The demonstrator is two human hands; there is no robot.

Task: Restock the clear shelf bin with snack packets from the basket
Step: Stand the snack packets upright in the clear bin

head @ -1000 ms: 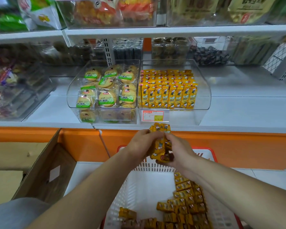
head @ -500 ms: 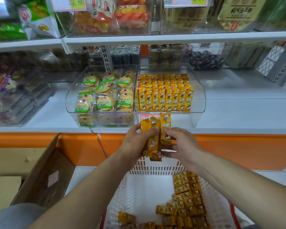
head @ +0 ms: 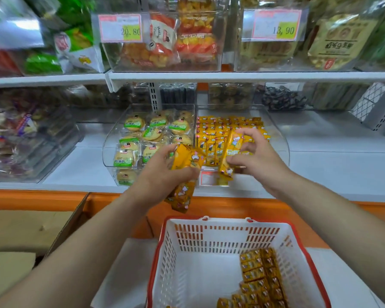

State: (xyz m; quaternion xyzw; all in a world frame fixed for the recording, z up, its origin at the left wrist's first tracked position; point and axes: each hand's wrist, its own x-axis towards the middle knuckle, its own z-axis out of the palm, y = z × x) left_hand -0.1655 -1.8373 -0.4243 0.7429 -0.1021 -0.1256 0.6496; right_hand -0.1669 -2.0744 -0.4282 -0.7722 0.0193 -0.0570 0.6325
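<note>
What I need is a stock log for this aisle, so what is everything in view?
clear shelf bin: one, transparent, middle shelf.
yellow snack packets: many, yellow, rows inside that bin.
round cake packets: many, green-labelled, clear bin to its left.
basket: one, white with red rim, below the shelf.
basket packets: many, yellow-brown, basket's right side.
cardboard box: one, brown, lower left.
price tags: two, pink-edged, upper-shelf bins.
hand-held packets: several, yellow, before the bins.
left hand: grips packets.
right hand: grips packets at the bin's front.

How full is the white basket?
Mostly empty. Yellow snack packets are piled toward the right side of the basket; most of its white floor shows bare.
</note>
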